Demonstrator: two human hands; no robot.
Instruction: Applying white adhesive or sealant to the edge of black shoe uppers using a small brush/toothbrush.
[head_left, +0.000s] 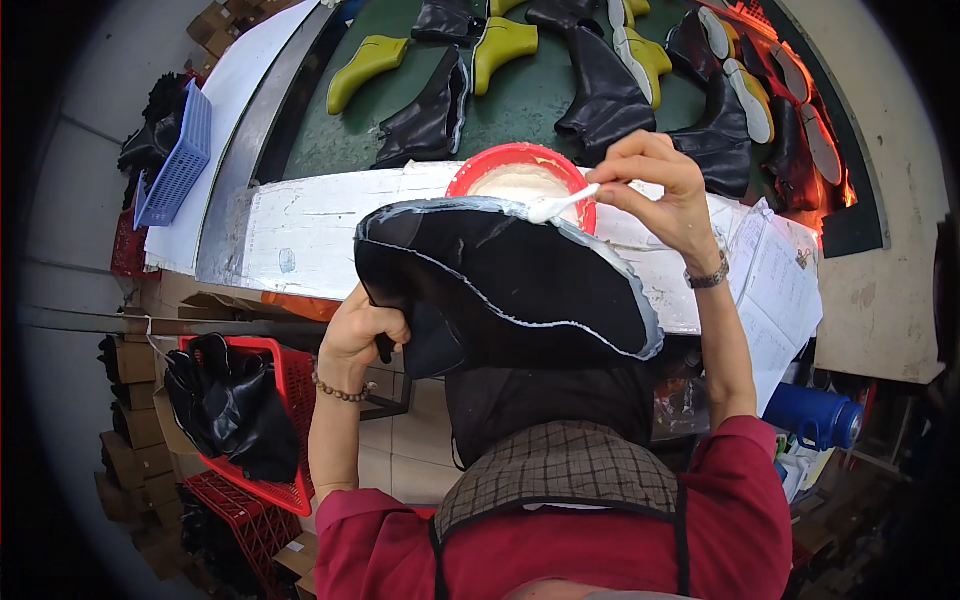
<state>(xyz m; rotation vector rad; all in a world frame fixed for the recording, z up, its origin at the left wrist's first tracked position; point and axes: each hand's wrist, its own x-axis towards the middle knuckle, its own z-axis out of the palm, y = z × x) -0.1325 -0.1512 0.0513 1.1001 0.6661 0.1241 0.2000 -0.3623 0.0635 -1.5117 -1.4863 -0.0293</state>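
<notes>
My left hand (pixel 362 326) grips a black boot (pixel 540 290) by its shaft, holding it up with its underside turned toward me. A pale, whitish line of glue runs around the boot's lower edge. In my right hand (pixel 660 185), a small white brush (pixel 562 204) is pinched by its handle, its head touching the boot's far edge. Just behind the boot, a red bowl (pixel 462 182) holds a cream-white paste; the boot and brush hide part of it.
Several black boots (pixel 610 100) and yellow-green boot forms (pixel 368 70) lie on a dark green surface (pixel 330 150) beyond the white worktop (pixel 300 230). At left stand a red crate (pixel 297 400) of black boots and a blue basket (pixel 185 165). A blue flask (pixel 812 416) is at right.
</notes>
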